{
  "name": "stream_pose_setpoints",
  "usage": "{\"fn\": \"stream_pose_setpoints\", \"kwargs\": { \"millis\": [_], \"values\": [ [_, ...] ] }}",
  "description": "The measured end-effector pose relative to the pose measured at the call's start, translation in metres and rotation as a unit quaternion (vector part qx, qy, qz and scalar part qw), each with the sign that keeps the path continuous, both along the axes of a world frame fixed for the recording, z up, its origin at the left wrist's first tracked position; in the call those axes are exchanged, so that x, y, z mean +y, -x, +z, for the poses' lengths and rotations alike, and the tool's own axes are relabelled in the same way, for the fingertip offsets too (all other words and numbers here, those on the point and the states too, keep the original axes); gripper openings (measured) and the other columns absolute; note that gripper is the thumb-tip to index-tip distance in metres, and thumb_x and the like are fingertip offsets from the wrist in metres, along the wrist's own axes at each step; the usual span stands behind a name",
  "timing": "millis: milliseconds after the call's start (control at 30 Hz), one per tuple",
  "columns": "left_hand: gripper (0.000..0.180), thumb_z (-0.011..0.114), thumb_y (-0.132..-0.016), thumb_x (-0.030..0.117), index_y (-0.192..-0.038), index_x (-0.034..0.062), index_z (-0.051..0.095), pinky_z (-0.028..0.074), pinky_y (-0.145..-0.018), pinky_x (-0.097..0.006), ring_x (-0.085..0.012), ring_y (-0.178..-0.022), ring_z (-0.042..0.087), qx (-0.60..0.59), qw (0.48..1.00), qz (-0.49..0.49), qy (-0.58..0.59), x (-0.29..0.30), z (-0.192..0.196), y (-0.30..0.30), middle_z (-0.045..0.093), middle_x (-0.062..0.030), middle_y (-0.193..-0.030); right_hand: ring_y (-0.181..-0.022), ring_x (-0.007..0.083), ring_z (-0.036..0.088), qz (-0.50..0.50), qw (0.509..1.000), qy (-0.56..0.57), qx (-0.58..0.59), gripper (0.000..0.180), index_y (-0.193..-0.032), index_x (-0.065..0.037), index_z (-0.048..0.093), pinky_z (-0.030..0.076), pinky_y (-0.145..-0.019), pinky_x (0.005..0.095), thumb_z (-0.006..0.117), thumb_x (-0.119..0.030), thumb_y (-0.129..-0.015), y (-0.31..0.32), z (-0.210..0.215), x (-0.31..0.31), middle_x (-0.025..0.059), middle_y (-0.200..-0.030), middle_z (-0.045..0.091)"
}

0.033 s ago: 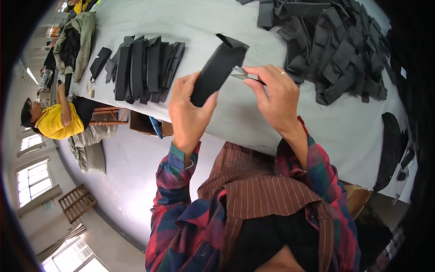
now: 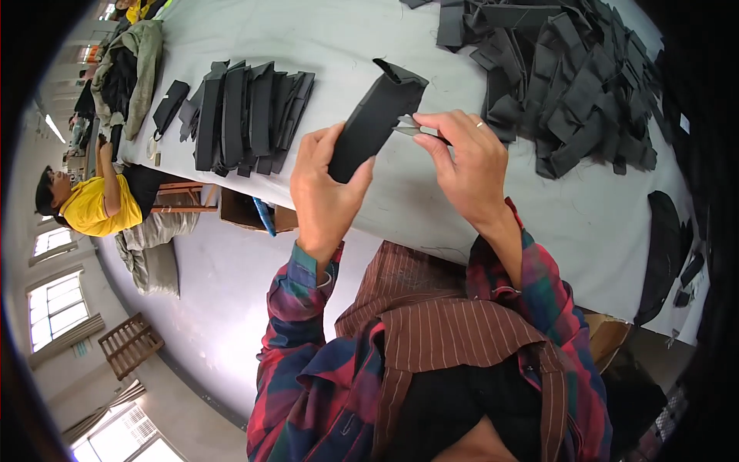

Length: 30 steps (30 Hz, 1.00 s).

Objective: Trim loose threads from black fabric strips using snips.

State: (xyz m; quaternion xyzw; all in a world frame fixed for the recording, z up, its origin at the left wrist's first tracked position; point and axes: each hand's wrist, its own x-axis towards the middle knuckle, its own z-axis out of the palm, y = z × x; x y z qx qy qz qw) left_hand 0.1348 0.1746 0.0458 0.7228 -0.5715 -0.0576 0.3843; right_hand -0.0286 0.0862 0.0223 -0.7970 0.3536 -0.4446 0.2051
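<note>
My left hand (image 2: 329, 189) is closed around a black folded fabric strip (image 2: 376, 115), held tilted above the table with its upper end standing open like a flap. Between thumb and forefinger, my right hand (image 2: 468, 158) pinches a small pair of thread snips (image 2: 406, 131). The two metal blades point left and sit at the strip's right edge. From this view I cannot tell whether they touch the fabric.
Rows of stacked black strips (image 2: 246, 115) lie left on the pale table (image 2: 416, 208), beside a black pouch-like piece (image 2: 171, 106). A large loose pile of black strips (image 2: 570, 85) fills the far right. A person in yellow (image 2: 96, 202) is at the left; a cardboard box (image 2: 240, 212) stands below the edge.
My left hand and the strip have shifted slightly to the right. My right hand with the snips has hardly moved.
</note>
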Motion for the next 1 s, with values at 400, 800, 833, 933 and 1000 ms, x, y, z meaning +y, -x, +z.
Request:
{"fn": "stream_pose_setpoints", "kwargs": {
  "millis": [400, 800, 833, 933, 1000],
  "values": [
    [0.047, 0.072, -0.068, 0.008, -0.113, 0.0022, 0.058, 0.049, -0.074, -0.035, -0.0271, -0.088, 0.059, -0.004, 1.000, 0.003, -0.003, 0.015, 0.009, 0.020, 0.056, -0.0106, -0.103, -0.063, 0.0220, 0.051, -0.013, 1.000, -0.015, -0.011, 0.014, -0.090, -0.007, 0.065, 0.040, -0.059, 0.0304, 0.069, -0.009, -0.076, 0.027, 0.012, 0.020, 0.0044, -0.072, 0.059],
    [0.045, 0.072, -0.069, 0.004, -0.112, -0.0005, 0.059, 0.048, -0.077, -0.031, -0.0246, -0.088, 0.059, 0.027, 0.999, -0.016, -0.006, 0.037, 0.016, 0.032, 0.059, -0.0126, -0.100, -0.062, 0.0197, 0.051, -0.009, 0.997, 0.072, 0.006, 0.015, -0.086, -0.012, 0.064, 0.035, -0.057, 0.0309, 0.071, -0.018, -0.074, 0.028, 0.016, 0.032, -0.0015, -0.072, 0.059],
    [0.045, 0.072, -0.069, 0.005, -0.112, -0.0007, 0.059, 0.048, -0.077, -0.031, -0.0244, -0.088, 0.059, 0.024, 1.000, -0.016, -0.007, 0.038, 0.018, 0.033, 0.059, -0.0126, -0.100, -0.061, 0.0195, 0.051, -0.008, 0.997, 0.079, 0.012, 0.014, -0.085, -0.012, 0.064, 0.035, -0.057, 0.0308, 0.071, -0.018, -0.074, 0.029, 0.016, 0.033, -0.0015, -0.071, 0.059],
    [0.045, 0.072, -0.069, 0.006, -0.112, -0.0008, 0.059, 0.047, -0.077, -0.031, -0.0242, -0.087, 0.059, 0.026, 0.999, -0.020, -0.007, 0.039, 0.020, 0.034, 0.059, -0.0126, -0.100, -0.061, 0.0193, 0.050, -0.008, 0.995, 0.098, 0.028, 0.013, -0.083, -0.012, 0.064, 0.034, -0.056, 0.0306, 0.071, -0.017, -0.073, 0.033, 0.019, 0.034, -0.0014, -0.069, 0.057],
    [0.045, 0.072, -0.069, 0.006, -0.112, -0.0008, 0.059, 0.047, -0.077, -0.030, -0.0242, -0.087, 0.058, 0.029, 0.999, -0.023, -0.005, 0.041, 0.021, 0.035, 0.059, -0.0126, -0.100, -0.060, 0.0199, 0.050, -0.009, 0.995, 0.094, 0.016, 0.012, -0.082, -0.012, 0.064, 0.035, -0.056, 0.0307, 0.072, -0.016, -0.073, 0.036, 0.022, 0.035, -0.0013, -0.069, 0.058]
  ]
}}
